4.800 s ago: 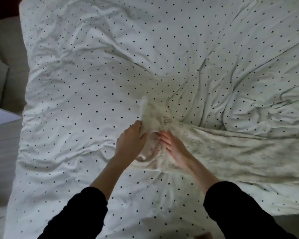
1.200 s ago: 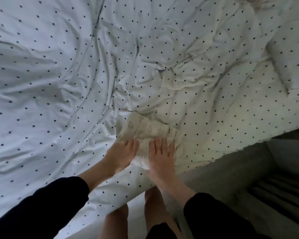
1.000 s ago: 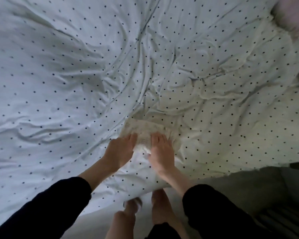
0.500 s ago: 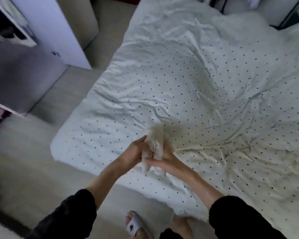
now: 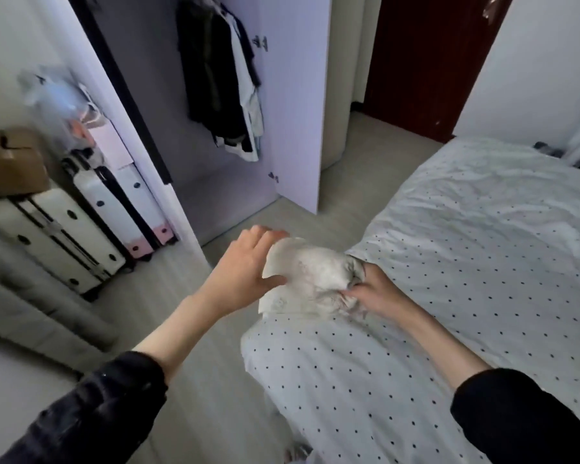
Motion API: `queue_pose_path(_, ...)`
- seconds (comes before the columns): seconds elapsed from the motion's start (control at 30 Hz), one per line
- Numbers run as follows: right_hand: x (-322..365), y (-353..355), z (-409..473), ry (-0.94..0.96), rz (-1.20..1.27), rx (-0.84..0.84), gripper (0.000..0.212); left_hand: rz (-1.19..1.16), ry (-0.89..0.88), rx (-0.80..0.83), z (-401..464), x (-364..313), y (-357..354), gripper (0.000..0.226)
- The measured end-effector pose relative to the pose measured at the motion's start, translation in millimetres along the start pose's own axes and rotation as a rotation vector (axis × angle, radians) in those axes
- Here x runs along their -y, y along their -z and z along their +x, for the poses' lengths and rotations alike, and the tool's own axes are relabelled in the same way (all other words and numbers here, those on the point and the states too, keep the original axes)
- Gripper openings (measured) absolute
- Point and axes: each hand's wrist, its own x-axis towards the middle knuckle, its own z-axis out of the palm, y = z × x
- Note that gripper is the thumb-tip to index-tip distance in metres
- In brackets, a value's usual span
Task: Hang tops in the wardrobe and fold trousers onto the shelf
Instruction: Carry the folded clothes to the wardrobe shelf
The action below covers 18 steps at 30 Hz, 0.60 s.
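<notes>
Now the folded trousers point(image 5: 310, 274), a pale patterned bundle, sit between both hands just above the near corner of the bed point(image 5: 466, 262); the left hand point(image 5: 245, 267) cups the bundle's left side, fingers over its top edge and thumb under its front, so it holds the cloth; the right hand point(image 5: 377, 291) pinches the bunched right end, fingers curled into the folds; both forearms come out of dark sleeves point(image 5: 91, 413) at the lower corners. At about eleven o'clock from the bundle stands the open wardrobe point(image 5: 195, 135), with dark and white tops point(image 5: 225, 75) hanging inside, and its lilac door point(image 5: 297, 95) swung out at twelve o'clock. At nine to ten o'clock, white suitcases point(image 5: 57, 236) lean beside the wardrobe's side panel, a brown cardboard box point(image 5: 12, 159) on top of them. At one o'clock a dark red door point(image 5: 426, 58) shows beyond the pale floor point(image 5: 365, 155); the bed, under a white dotted cover, fills three to five o'clock.
</notes>
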Motion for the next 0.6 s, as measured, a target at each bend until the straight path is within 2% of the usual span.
queue_pose_path(0.07, 30.4, -4.9, 32.7, 0.075, -0.013, 0.128, 0.053, 0.189, -0.033, 0.133, 20.7, 36.3, 24.7, 0.091)
queue_pose_path(0.13, 59.6, -11.5, 66.3, 0.168, -0.079, 0.229, 0.059, 0.175, -0.059, 0.22, 39.4, 59.1, 47.1, 0.086)
queue_pose_path(0.2, 82.1, -21.0, 103.3, 0.273, -0.175, 0.277, 0.066, 0.094, -0.025, 0.149, 54.6, 80.3, 63.7, 0.061)
queue_pose_path(0.27, 96.3, -29.1, 138.0, 0.345, -0.309, 0.261, 0.074, 0.162, 0.077, 0.035, 63.0, 102.4, 75.8, 0.038)
queue_pose_path(0.33, 113.5, -41.0, 174.3, 0.365, -0.444, 0.249, 0.08, 0.279, 0.157, -0.089, 70.4, 137.1, 88.4, 0.033)
queue_pose_path(0.43, 138.6, -63.1, 206.8, 0.422, -0.781, 0.293, 0.099, 0.457, 0.163, -0.154, 84.6, 178.6, 101.0, 0.045)
queue_pose_path(0.5, 156.8, -90.3, 236.1, 0.433, -0.976, 0.192, 0.115, 0.555, 0.154, -0.208, 101.5, 210.6, 114.0, 0.049)
queue_pose_path(0.6, 174.1, -136.9, 290.1, 0.473, -1.051, -0.1, 0.119, 0.596, 0.132, -0.234, 130.3, 253.7, 130.7, 0.048)
